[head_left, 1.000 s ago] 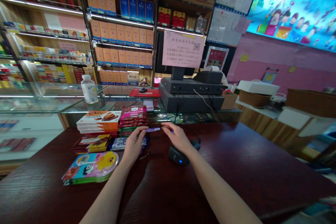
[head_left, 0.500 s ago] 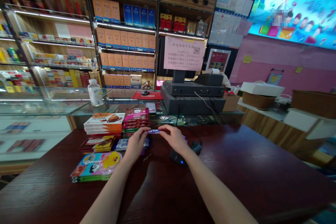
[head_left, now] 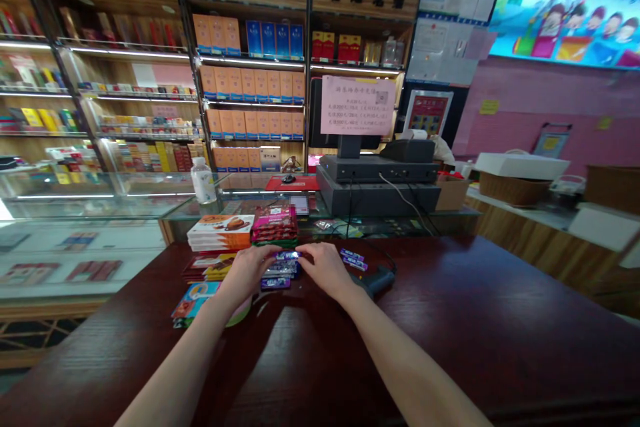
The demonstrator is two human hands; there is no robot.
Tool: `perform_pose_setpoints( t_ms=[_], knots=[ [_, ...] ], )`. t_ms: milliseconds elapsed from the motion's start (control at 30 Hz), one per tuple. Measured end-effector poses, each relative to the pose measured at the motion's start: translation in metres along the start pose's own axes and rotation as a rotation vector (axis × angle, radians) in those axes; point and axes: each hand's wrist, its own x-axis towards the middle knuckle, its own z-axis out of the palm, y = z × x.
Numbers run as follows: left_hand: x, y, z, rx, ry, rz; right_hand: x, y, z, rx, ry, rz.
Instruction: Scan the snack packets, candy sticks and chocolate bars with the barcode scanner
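Two hands curl down over a dark red counter (head_left: 475, 293), left hand (head_left: 247, 273) & right hand (head_left: 325, 270). Their fingertips (head_left: 277, 254) touch one small purple pack (head_left: 290, 255) from each side, on top of a pile of purple packs (head_left: 280, 273); can't tell how tight. 2 more purple packs (head_left: 354, 259) lie just past the right hand, near a black device (head_left: 379, 280). Orange boxes (head_left: 220, 232) & red packs (head_left: 274, 223) sit behind the pile. A bright printed pack (head_left: 195, 300) lies by the left wrist.
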Motion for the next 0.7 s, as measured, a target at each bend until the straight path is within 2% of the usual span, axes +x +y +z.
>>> perform_pose_setpoints(
  t_ms=[167, 367, 700],
  knots=[
    [-0.013, 0.000, -0.008, 0.203, -0.102, -0.014, -0.001, -0.002, 0.022, -0.060, -0.092, -0.008],
    [-0.020, 0.010, -0.010, 0.472, -0.261, -0.022, -0.007, -0.001, 0.044, -0.078, -0.156, -0.008],
    [-0.018, 0.009, 0.003, 0.569, -0.332, -0.028, -0.013, 0.004, 0.052, -0.139, -0.187, 0.017]
  ],
)
